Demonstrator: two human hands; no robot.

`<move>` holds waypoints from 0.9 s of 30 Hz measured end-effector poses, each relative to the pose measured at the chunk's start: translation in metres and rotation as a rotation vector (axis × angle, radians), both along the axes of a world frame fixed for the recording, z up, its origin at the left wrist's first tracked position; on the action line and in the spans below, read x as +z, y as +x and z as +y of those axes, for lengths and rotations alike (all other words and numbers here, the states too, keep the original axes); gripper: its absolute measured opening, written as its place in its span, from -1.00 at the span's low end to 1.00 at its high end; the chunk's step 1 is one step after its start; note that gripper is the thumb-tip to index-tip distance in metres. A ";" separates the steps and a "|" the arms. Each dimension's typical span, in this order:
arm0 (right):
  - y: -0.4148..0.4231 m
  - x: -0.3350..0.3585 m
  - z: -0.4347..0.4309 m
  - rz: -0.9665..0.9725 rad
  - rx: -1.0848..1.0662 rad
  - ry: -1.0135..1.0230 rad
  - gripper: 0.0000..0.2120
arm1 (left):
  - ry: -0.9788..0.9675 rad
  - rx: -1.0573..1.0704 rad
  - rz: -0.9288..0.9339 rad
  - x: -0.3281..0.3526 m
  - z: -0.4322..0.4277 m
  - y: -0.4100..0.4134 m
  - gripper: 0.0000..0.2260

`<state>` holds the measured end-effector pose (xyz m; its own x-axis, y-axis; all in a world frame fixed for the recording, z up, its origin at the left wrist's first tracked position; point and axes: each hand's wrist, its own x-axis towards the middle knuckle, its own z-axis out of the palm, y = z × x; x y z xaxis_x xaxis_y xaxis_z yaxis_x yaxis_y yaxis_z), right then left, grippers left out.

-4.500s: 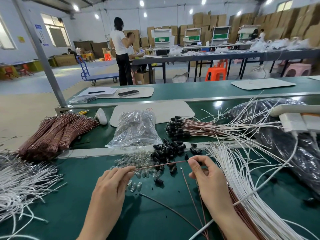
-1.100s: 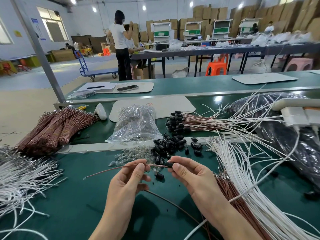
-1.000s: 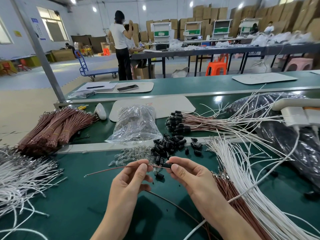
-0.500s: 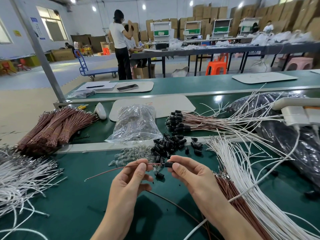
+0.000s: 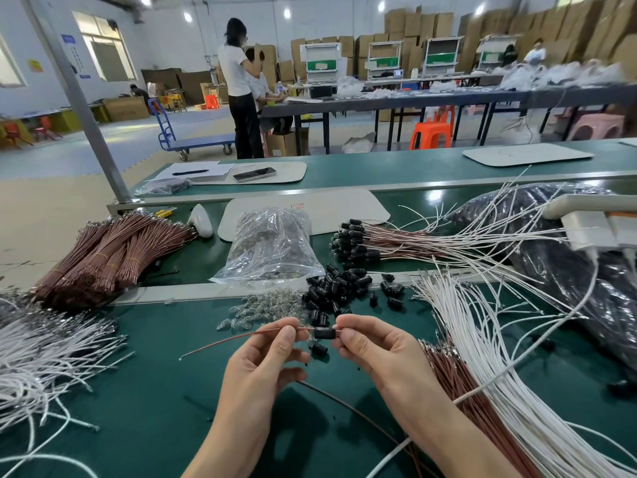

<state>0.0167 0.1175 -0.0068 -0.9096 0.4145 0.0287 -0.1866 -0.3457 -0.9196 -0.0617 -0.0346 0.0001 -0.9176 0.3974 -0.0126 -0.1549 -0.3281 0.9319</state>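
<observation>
My left hand [image 5: 265,360] pinches a thin brown wire [image 5: 227,339] between thumb and forefinger, its free end trailing left above the green bench [image 5: 148,401]. A small black cap [image 5: 324,332] sits on the wire between my two hands. My right hand [image 5: 368,343] pinches the wire's tip just right of the cap. Behind my hands lie a loose pile of black caps [image 5: 334,288] and a scatter of small clear bulbs [image 5: 265,307].
Brown wire bundles [image 5: 113,253] and white wires [image 5: 41,350] lie at the left. A clear bag of parts [image 5: 272,250] stands behind the bulbs. Finished capped wires [image 5: 379,243], white wires [image 5: 489,367], brown wires [image 5: 458,377] and a black bag [image 5: 568,257] fill the right.
The black cap has slid left along the wire, away from my right fingertips, so a short bare tip shows right of it. Both hands stay in place.
</observation>
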 end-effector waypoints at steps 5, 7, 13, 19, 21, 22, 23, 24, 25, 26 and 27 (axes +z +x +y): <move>0.000 0.000 -0.003 -0.006 0.025 -0.010 -0.66 | -0.002 0.004 0.007 0.001 0.001 0.002 -0.84; 0.001 0.002 -0.002 -0.012 0.020 0.009 -0.69 | -0.001 0.015 0.005 0.001 -0.001 0.001 -0.84; 0.004 0.004 -0.006 -0.043 0.015 0.104 -0.76 | -0.033 -0.014 0.036 0.000 0.000 0.006 -0.83; 0.005 0.004 -0.006 -0.067 0.013 0.205 -0.78 | -0.100 -0.094 0.101 -0.001 0.002 0.012 -0.71; 0.005 0.003 -0.006 -0.076 0.006 0.235 -0.78 | -0.111 -0.102 0.119 -0.001 0.002 0.012 -0.70; 0.004 0.002 -0.007 -0.079 0.004 0.250 -0.78 | -0.120 -0.105 0.132 -0.001 0.002 0.012 -0.71; 0.004 0.002 -0.007 -0.081 0.002 0.260 -0.79 | -0.129 -0.102 0.146 -0.002 0.003 0.012 -0.71; 0.004 0.003 -0.007 -0.080 -0.001 0.263 -0.80 | -0.132 -0.091 0.151 -0.002 0.002 0.011 -0.72; 0.004 0.004 -0.007 -0.076 -0.009 0.257 -0.81 | -0.128 -0.073 0.145 -0.002 0.002 0.010 -0.72; 0.004 0.006 -0.005 -0.070 -0.025 0.242 -0.80 | -0.115 -0.053 0.130 -0.001 0.002 0.008 -0.72; 0.005 0.008 -0.003 -0.063 -0.047 0.220 -0.78 | -0.093 -0.031 0.108 -0.001 0.001 0.006 -0.72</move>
